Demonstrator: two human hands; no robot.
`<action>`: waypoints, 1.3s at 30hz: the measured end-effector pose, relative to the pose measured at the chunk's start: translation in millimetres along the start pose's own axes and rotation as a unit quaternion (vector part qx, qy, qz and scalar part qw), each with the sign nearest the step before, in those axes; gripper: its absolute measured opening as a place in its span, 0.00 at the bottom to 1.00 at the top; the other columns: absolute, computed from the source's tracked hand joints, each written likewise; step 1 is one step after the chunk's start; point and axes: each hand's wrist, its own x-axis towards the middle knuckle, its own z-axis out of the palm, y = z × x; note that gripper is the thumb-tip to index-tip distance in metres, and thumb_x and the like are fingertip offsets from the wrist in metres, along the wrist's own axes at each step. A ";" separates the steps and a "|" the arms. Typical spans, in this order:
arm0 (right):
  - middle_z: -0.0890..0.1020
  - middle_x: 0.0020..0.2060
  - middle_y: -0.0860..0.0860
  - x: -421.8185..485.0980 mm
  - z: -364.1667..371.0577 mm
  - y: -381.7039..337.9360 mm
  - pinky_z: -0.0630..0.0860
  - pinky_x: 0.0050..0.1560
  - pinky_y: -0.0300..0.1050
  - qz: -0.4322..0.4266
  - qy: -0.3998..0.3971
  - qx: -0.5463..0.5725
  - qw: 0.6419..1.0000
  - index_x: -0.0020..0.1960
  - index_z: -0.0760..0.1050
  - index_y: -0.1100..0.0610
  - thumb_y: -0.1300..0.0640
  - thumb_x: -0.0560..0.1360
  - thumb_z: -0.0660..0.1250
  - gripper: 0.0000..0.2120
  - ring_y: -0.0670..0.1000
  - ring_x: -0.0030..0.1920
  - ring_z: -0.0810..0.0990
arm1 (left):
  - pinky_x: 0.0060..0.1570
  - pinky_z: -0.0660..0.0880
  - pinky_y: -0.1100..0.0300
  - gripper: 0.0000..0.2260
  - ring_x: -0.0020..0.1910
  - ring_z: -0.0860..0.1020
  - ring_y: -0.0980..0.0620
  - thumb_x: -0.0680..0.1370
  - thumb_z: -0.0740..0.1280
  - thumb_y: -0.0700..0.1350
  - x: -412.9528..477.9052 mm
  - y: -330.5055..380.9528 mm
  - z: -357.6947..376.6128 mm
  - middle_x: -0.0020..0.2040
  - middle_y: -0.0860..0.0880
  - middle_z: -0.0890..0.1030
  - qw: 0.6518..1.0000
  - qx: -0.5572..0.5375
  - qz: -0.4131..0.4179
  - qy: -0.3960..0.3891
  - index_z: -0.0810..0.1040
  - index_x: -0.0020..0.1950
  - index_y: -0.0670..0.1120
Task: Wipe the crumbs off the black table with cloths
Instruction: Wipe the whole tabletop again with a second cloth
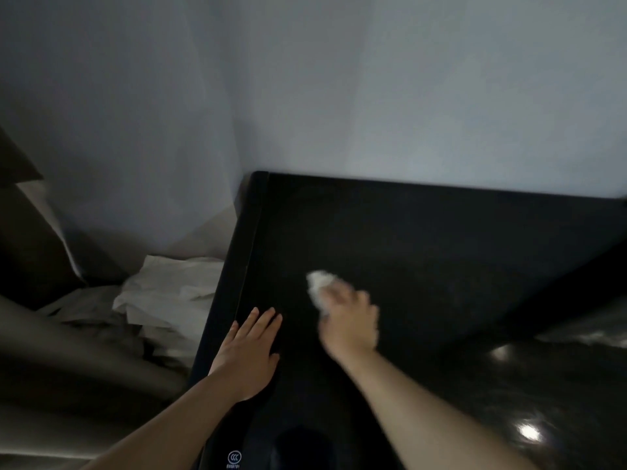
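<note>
Dim overall: the grey wall at 12 o'clock takes soft, even light, while the black table swallows nearly all detail. Glare: you get two white spots on the glossy dark surface at 4 o'clock. Blur: your right hand and the white cloth are smeared, your left hand is sharper, and the forearms stretch wide at 6 o'clock.

Crumpled white cloth on glossy black table, towards its left edge
</note>
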 end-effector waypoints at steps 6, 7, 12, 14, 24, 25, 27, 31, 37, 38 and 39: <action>0.69 0.68 0.42 -8.4 -30.3 53.2 0.69 0.53 0.48 -0.061 0.080 -0.076 0.992 0.67 0.66 0.39 0.52 0.74 0.61 0.23 0.56 0.58 0.73 | 0.74 0.40 0.51 0.28 0.76 0.37 0.52 0.83 0.53 0.51 0.0 1.7 2.3 0.78 0.53 0.39 1.000 -0.026 -0.008 0.010 0.41 0.78 0.52; 0.68 0.68 0.44 0.3 -41.1 76.3 0.68 0.55 0.49 0.043 0.076 -0.081 0.993 0.68 0.64 0.39 0.51 0.75 0.60 0.22 0.56 0.60 0.71 | 0.74 0.40 0.50 0.28 0.76 0.37 0.51 0.83 0.53 0.51 0.1 3.0 2.4 0.78 0.53 0.39 0.999 -0.027 -0.013 0.012 0.41 0.78 0.51; 0.68 0.68 0.49 -16.4 -39.4 58.7 0.67 0.57 0.51 0.141 0.071 -0.009 0.987 0.68 0.65 0.43 0.51 0.75 0.60 0.22 0.58 0.61 0.68 | 0.74 0.40 0.50 0.25 0.76 0.36 0.50 0.83 0.51 0.50 5.6 21.1 -1.9 0.78 0.53 0.42 0.998 -0.016 -0.009 0.062 0.46 0.78 0.51; 0.68 0.67 0.46 -46.7 -16.1 27.1 0.68 0.56 0.50 -0.009 0.060 -0.011 0.998 0.68 0.66 0.43 0.48 0.73 0.62 0.23 0.56 0.62 0.69 | 0.73 0.39 0.51 0.25 0.76 0.36 0.50 0.83 0.50 0.50 12.8 35.4 -2.8 0.78 0.54 0.41 0.998 -0.023 0.012 0.056 0.45 0.78 0.52; 0.74 0.63 0.52 -35.1 -48.7 182.6 0.69 0.55 0.53 0.165 0.172 -0.042 0.970 0.65 0.71 0.49 0.52 0.74 0.62 0.20 0.58 0.58 0.72 | 0.74 0.40 0.49 0.26 0.76 0.37 0.52 0.83 0.49 0.54 38.1 127.5 6.8 0.78 0.54 0.40 0.999 0.012 0.050 0.013 0.40 0.78 0.52; 0.74 0.64 0.53 -35.0 -49.2 179.4 0.69 0.55 0.53 0.186 0.165 -0.028 0.968 0.66 0.71 0.50 0.54 0.73 0.64 0.21 0.59 0.59 0.72 | 0.74 0.40 0.48 0.26 0.76 0.37 0.52 0.83 0.48 0.54 41.6 137.5 7.2 0.78 0.53 0.39 0.999 0.008 0.041 0.014 0.40 0.78 0.51; 0.75 0.63 0.50 -43.0 -45.5 158.4 0.72 0.52 0.52 0.086 0.157 -0.016 0.984 0.65 0.71 0.47 0.56 0.70 0.68 0.23 0.57 0.56 0.74 | 0.74 0.41 0.45 0.26 0.76 0.37 0.51 0.83 0.48 0.54 48.8 158.4 8.1 0.78 0.53 0.39 1.000 -0.006 0.008 0.019 0.40 0.78 0.51; 0.75 0.62 0.47 -55.4 -43.5 164.1 0.76 0.51 0.48 -0.199 0.102 -0.032 0.974 0.63 0.73 0.48 0.53 0.67 0.73 0.25 0.52 0.56 0.77 | 0.74 0.41 0.43 0.26 0.76 0.37 0.49 0.83 0.47 0.55 56.1 191.0 17.3 0.78 0.52 0.39 0.999 -0.008 -0.045 0.024 0.40 0.78 0.51; 0.68 0.69 0.49 -22.0 -94.5 280.1 0.70 0.58 0.50 0.050 0.101 -0.058 0.992 0.70 0.65 0.46 0.53 0.76 0.63 0.23 0.55 0.62 0.71 | 0.75 0.46 0.46 0.29 0.77 0.41 0.46 0.82 0.50 0.58 57.9 207.2 13.0 0.78 0.49 0.41 0.995 -0.001 -0.095 0.017 0.42 0.78 0.50; 0.67 0.70 0.49 -23.0 -99.2 287.7 0.69 0.60 0.49 0.102 0.091 -0.046 0.990 0.71 0.63 0.46 0.52 0.77 0.61 0.23 0.54 0.64 0.69 | 0.75 0.47 0.47 0.30 0.77 0.42 0.45 0.81 0.51 0.58 59.5 211.6 11.7 0.79 0.49 0.42 0.994 -0.014 -0.106 0.015 0.43 0.78 0.50; 0.66 0.70 0.49 -25.8 -100.9 285.8 0.69 0.60 0.49 0.134 0.086 -0.041 0.986 0.71 0.62 0.46 0.51 0.77 0.61 0.23 0.54 0.64 0.68 | 0.75 0.48 0.47 0.30 0.77 0.42 0.45 0.81 0.52 0.59 60.6 215.5 11.0 0.79 0.48 0.42 0.993 -0.024 -0.115 0.014 0.43 0.78 0.49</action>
